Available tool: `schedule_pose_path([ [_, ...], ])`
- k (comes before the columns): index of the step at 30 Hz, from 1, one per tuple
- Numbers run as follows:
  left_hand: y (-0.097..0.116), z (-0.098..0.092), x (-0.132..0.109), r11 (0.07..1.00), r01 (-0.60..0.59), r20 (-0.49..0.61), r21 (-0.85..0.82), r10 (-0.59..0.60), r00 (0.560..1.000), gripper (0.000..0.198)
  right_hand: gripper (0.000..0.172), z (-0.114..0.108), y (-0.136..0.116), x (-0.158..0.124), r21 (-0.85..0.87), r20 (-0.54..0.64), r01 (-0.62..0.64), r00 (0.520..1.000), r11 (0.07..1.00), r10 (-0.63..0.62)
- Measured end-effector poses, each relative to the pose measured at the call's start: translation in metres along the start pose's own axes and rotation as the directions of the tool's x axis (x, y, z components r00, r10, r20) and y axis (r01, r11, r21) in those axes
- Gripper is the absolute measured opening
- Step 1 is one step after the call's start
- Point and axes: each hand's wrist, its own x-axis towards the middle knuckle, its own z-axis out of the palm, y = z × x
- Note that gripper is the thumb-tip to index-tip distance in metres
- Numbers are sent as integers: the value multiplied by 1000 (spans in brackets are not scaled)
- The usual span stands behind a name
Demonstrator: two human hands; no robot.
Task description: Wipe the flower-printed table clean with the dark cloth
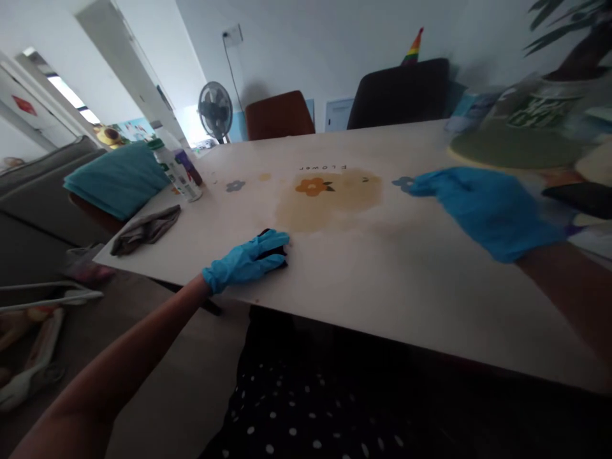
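1. The gloved left hand (248,260) curled over a small dark object (282,261), pressing it to the table (382,287) just inside the near edge, lower centre of the frame.
2. A brown stain (329,197) spread just beyond the fingertips, with bare tabletop open to the right.
3. The right hand (482,207), blurred, hung open and empty at the right of the frame.
4. A grey cloth (146,229) and spray bottles (179,172) sat at the table's left edge. A green pot (516,143) crowded the upper right.

Left hand (248,260) hides most of a dark object (281,257).
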Motion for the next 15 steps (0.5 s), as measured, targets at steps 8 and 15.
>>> schedule_pose_path([
  [8,-45,-21,-32,803,-131,-532,-581,-253,808,58,49,78,-123,-10,307,418,390,764,868,-491],
  [15,-88,-37,-46,597,-186,-569,-780,-555,606,29,63,176,-233,-30,327,558,531,559,782,-613],
])
